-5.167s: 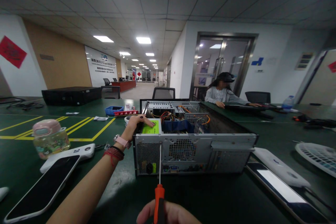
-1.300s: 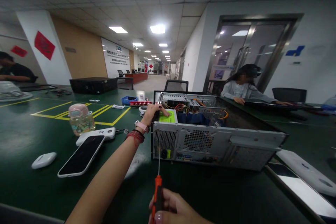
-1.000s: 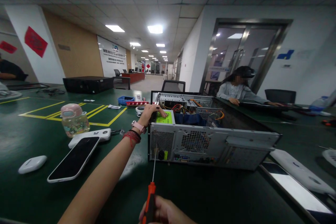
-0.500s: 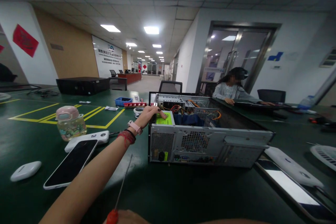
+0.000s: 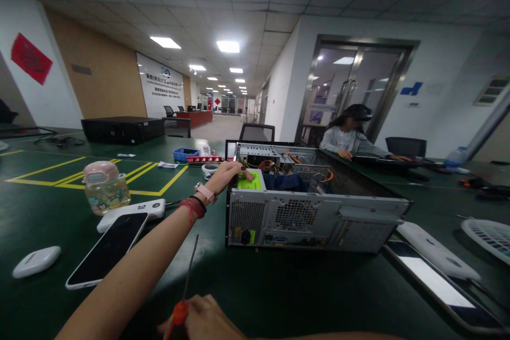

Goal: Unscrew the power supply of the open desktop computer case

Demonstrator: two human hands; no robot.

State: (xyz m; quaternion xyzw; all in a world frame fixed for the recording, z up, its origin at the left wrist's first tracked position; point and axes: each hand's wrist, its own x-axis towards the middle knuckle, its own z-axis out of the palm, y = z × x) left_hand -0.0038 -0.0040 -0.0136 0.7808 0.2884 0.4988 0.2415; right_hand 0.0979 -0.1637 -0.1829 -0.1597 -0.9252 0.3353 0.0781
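Note:
An opened computer case (image 5: 314,223) lies on its side, its perforated back panel facing me. Inside it are coloured cables and a power supply with a yellow-green label (image 5: 251,180). Wearing a pink watch band and a red bracelet, my left hand (image 5: 229,172) grips the case's near-left top corner, thumb on the label. My right hand (image 5: 209,319), at the bottom of the view, is closed around the red-orange handle of a screwdriver (image 5: 180,312). The screwdriver's thin shaft points up, apart from the case. Part of my right hand is cut off by the frame.
To the left are a lidded bottle (image 5: 105,188), a power bank (image 5: 137,212), a phone (image 5: 109,249) and a white earbud case (image 5: 36,262). On the right lie another phone (image 5: 430,281) and a white device (image 5: 434,249). Behind sit a blue tray (image 5: 186,154) and a co-worker (image 5: 346,138).
My right hand has risen a little into view with the screwdriver, whose handle has shifted up and right. My left hand stays on the case corner. The view has turned slightly.

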